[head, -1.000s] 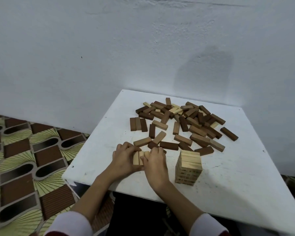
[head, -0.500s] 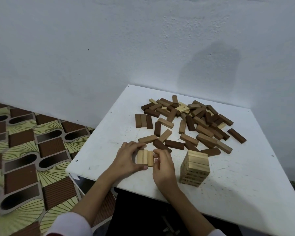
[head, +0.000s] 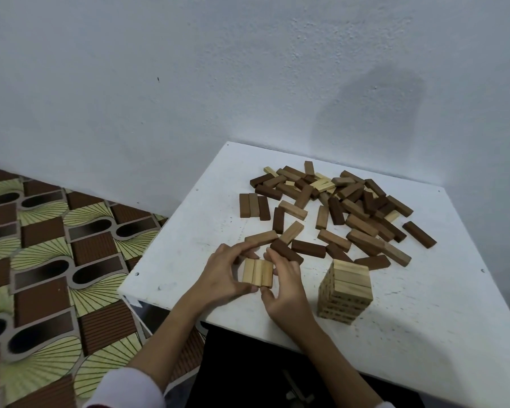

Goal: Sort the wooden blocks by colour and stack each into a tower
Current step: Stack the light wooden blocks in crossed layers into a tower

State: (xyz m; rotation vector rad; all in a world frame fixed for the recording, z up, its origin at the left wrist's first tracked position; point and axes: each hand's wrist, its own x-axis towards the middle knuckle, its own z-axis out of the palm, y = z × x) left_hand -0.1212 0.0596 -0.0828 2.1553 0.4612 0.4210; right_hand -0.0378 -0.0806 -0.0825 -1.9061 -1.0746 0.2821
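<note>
here, three pale rectangular wooden blocks [head: 257, 273] lie side by side as one flat row near the table's front-left edge, framed by both hands. the left hand [head: 223, 275] curls around the row's left side, fingers over the far ends and thumb at the near end; the right hand [head: 286, 285] pinches the right side the same way. it looks like the row is being squared up into one layer for the pale tower.

to do this well, press the three blocks together from both sides so no gaps remain, keep the ends flush, then lift the row level as one piece and set it crosswise to the top layer, without sliding it.

the tower of pale stacked wooden blocks [head: 345, 291] stands just to the right, near the front edge, and seems straight. close behind the hands lie a dark brown wooden block [head: 286, 251] and a mid-brown wooden block [head: 261, 237]; a knuckle could nudge them. further back, toward the far right corner, sprawls the loose heap of mixed brown and pale blocks [head: 351, 201], with a few pale ones buried in it. three brown blocks laid in a row [head: 253, 206] sit left of the heap. the white square table [head: 189, 260] stands against a pale wall [head: 189, 83], beside patterned flooring [head: 56, 260].
</note>
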